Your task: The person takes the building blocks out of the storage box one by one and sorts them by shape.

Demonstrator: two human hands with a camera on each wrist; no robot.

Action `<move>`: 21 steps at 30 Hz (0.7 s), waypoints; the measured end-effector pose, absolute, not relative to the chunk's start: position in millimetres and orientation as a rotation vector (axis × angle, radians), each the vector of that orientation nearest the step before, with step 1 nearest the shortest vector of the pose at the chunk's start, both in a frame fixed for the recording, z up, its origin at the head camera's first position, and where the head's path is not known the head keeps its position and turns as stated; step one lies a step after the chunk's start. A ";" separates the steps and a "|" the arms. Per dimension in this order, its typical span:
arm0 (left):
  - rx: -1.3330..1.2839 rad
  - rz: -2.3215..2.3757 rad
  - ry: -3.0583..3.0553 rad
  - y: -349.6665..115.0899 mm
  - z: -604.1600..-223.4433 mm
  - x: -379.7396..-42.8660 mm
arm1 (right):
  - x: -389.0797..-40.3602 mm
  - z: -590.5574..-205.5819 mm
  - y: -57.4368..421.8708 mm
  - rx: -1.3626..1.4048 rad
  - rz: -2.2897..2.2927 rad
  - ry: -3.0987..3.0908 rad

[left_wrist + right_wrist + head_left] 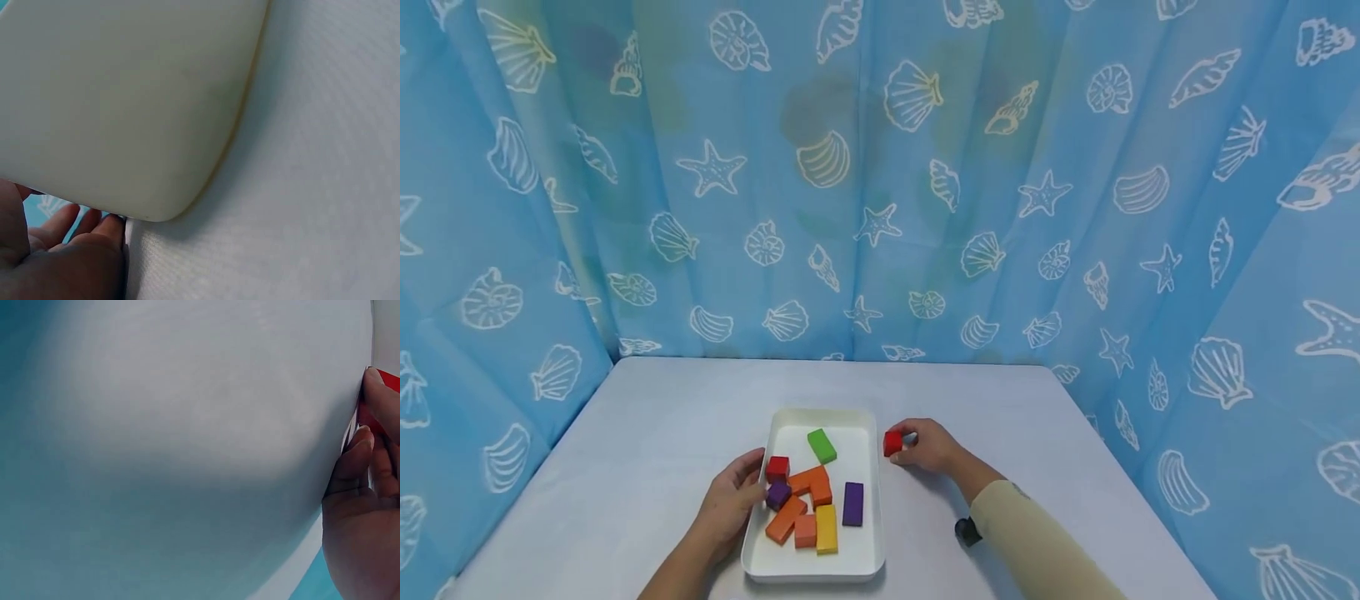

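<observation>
A shallow white tray [820, 569] lies on the table and holds several coloured blocks. At its left wall, my left hand [727, 498] grips the tray's side, its thumb over the rim beside a purple cube [778, 496]. The left wrist view shows the tray's outer wall [131, 106] hiding part of the fingers. Just outside the right wall, my right hand [928, 446] pinches a red cube [892, 443] between thumb and fingers. In the right wrist view the red cube [389, 380] is partly cut off by the frame and covered by fingers.
Inside the tray are a green block [822, 447], another red cube [777, 468], orange blocks [786, 520], a salmon cube [805, 532], a yellow block [826, 530] and a purple block [853, 504]. A small black object [967, 532] sits by the right forearm. A shell-print curtain [880, 183] surrounds the white table [985, 400].
</observation>
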State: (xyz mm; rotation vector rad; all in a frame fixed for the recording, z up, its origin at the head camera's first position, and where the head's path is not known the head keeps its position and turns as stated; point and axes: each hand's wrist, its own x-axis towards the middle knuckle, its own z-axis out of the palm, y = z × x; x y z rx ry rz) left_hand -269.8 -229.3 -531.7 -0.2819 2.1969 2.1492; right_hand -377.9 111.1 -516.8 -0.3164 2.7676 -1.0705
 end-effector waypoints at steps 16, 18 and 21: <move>-0.210 2.149 2.252 -231.7 -535.6 -270.2 | -380.1 -464.8 58.1 -0.418 -1.176 2.638; -0.201 2.157 2.249 -232.2 -535.1 -268.1 | -377.2 -465.7 38.8 -0.453 -1.222 2.580; -0.210 2.166 2.237 -233.2 -534.5 -265.7 | -372.1 -468.9 12.1 -0.504 -1.210 2.561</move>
